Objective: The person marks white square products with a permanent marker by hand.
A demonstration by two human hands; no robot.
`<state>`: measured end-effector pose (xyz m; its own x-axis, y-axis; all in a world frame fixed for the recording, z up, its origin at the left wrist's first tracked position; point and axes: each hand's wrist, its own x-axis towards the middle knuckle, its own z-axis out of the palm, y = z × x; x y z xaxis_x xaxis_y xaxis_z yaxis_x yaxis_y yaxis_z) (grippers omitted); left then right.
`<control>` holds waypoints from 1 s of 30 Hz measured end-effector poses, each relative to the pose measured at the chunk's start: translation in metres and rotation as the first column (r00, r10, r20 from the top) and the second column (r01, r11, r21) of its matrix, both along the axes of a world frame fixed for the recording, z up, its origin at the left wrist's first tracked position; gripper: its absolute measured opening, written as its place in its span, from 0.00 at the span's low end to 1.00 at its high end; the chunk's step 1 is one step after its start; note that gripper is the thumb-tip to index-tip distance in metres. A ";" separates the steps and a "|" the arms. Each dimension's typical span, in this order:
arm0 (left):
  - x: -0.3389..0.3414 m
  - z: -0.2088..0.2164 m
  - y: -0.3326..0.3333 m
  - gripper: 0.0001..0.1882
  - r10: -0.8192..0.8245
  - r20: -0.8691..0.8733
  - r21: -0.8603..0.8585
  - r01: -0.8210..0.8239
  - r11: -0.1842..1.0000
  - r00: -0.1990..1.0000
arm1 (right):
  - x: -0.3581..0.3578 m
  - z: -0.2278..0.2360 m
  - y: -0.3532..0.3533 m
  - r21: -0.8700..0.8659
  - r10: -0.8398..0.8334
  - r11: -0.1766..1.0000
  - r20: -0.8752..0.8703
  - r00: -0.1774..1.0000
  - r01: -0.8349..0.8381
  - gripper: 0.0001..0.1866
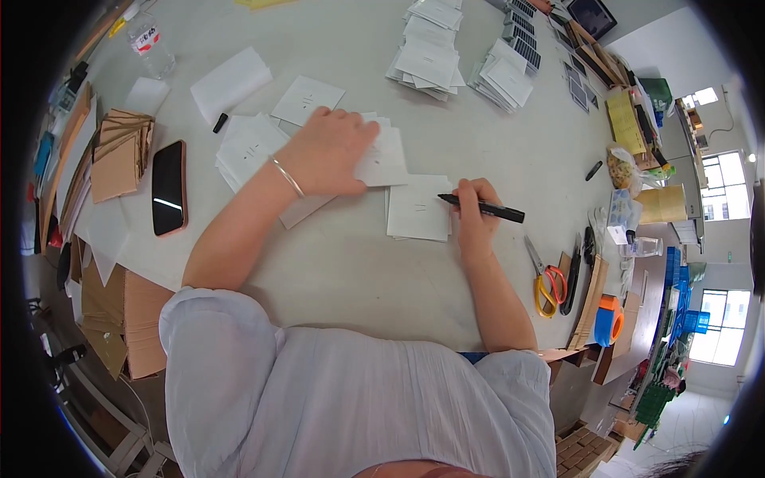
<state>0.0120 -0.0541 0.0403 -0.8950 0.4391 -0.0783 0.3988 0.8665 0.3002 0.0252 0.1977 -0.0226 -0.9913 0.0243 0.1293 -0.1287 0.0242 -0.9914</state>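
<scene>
My right hand (pixel 476 221) grips a black marker pen (pixel 500 212), its tip over the top right of a small stack of white cards (pixel 416 217) with small marks on them. Fingers apart, my left hand (pixel 331 151) rests across another pile of white cards (pixel 389 159), just up and left of that stack. Its palm and part of the pile's left side are hidden. More white cards (pixel 247 151) lie overlapped left of my left wrist, and a single marked card (pixel 307 97) sits beyond it. A black pen cap (pixel 221 123) lies on the table.
A phone (pixel 168 189), cardboard pieces (pixel 119 163) and a water bottle (pixel 151 49) are at left. Tall piles of white cards (pixel 429 60) stand at the back. Scissors (pixel 548 288), a black cutter (pixel 572 279) and an orange-and-blue tape roll (pixel 609 320) lie at right.
</scene>
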 end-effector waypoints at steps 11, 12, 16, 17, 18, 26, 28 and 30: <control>0.025 -0.030 0.053 0.34 -0.201 -0.180 0.112 0.223 0.968 0.963 | 0.004 0.000 -0.010 0.345 0.105 0.937 -0.115 0.988 -0.060 0.10; 0.026 -0.033 0.054 0.34 -0.193 -0.164 0.107 0.212 0.971 0.967 | 0.004 0.000 -0.011 0.346 0.106 0.936 -0.115 0.988 -0.060 0.10; 0.027 -0.035 0.054 0.33 -0.181 -0.149 0.101 0.197 0.975 0.972 | 0.004 0.000 -0.014 0.396 0.121 0.916 -0.147 0.982 -0.054 0.10; 0.027 -0.034 0.054 0.33 -0.181 -0.149 0.102 0.197 0.975 0.972 | 0.004 -0.001 -0.014 0.414 0.135 0.908 -0.167 0.977 -0.055 0.10; 0.028 -0.034 0.054 0.33 -0.177 -0.142 0.097 0.192 0.977 0.974 | 0.004 -0.001 -0.014 0.415 0.135 0.908 -0.167 0.977 -0.055 0.10; 0.029 -0.037 0.056 0.33 -0.150 -0.153 0.118 0.169 0.979 0.977 | 0.012 -0.005 -0.005 0.357 0.182 0.927 -0.169 0.969 -0.112 0.12; 0.030 -0.038 0.056 0.32 -0.144 -0.154 0.129 0.165 0.978 0.977 | 0.012 -0.004 -0.005 0.398 0.203 0.910 -0.186 0.961 -0.115 0.12; 0.030 -0.037 0.056 0.32 -0.145 -0.153 0.128 0.166 0.978 0.977 | 0.012 -0.004 -0.005 0.439 0.223 0.891 -0.201 0.954 -0.115 0.12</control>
<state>0.0420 0.0020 0.0034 -0.8123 0.5714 0.1170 0.5728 0.7439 0.3442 0.0375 0.1926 -0.0266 -0.9125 -0.2503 0.3236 -0.4004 0.3847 -0.8317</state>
